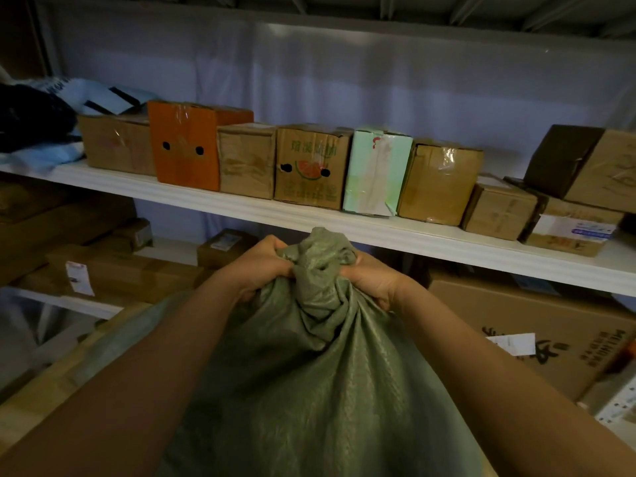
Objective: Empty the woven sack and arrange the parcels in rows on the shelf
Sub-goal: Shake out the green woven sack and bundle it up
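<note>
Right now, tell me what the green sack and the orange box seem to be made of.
Green sack: looks like woven plastic, faintly shiny, with a fine weave texture and soft gathered folds. Orange box: seemingly printed cardboard, matt, with glossy clear tape and two punched holes.

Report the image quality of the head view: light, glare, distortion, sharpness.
Head view: dim, with a bluish cast; the shelf edge bows from wide-angle distortion; glare on the tape of the orange box; corners dark; the woven sack, gripped by the left hand and right hand, is fairly sharp, its lower part softer.
</note>
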A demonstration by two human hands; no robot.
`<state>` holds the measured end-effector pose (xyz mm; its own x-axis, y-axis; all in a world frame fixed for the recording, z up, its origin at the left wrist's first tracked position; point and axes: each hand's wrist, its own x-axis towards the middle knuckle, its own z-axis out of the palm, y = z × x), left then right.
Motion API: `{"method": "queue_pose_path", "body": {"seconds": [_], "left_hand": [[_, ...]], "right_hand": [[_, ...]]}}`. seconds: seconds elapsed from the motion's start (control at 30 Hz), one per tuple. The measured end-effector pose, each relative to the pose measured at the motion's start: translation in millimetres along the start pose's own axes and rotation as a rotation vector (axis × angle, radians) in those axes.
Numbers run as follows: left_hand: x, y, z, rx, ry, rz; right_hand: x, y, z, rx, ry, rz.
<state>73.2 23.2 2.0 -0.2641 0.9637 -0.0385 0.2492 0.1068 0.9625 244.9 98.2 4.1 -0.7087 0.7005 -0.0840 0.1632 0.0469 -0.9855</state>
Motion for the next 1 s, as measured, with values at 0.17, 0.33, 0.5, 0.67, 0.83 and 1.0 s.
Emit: {"method": "queue_pose_path", "body": {"seconds": [0.17, 0.33, 0.5, 0.67, 0.83, 1.0], "left_hand": [[-7.5, 10.9, -11.8, -0.154, -0.056, 0.051], [-20.1, 26.1, 17.6, 0.326, 0.117, 0.419], [-16.5, 10.4, 41.1, 0.729, 0.088, 0.332], [-6.9, 3.3, 26.9, 0.702, 0.149, 0.353], [-4.4, 5.6, 23.1, 0.563, 0.253, 0.423], [-2.9, 3.4, 12.8, 0.493, 0.322, 0.323]], "right_hand": [[4.4, 3.9, -7.6, 0.012, 0.290, -0.074], [23.8, -4.1, -5.3, -0.149, 0.574, -0.124], [21.3, -16.2, 7.7, -0.086, 0.536, -0.183], [6.2, -27.1, 5.1, 0.117, 0.311, -0.147], [1.5, -33.3, 10.9, 0.137, 0.258, -0.147], [-6.0, -35.9, 8.8, 0.051, 0.009, -0.153]]}}
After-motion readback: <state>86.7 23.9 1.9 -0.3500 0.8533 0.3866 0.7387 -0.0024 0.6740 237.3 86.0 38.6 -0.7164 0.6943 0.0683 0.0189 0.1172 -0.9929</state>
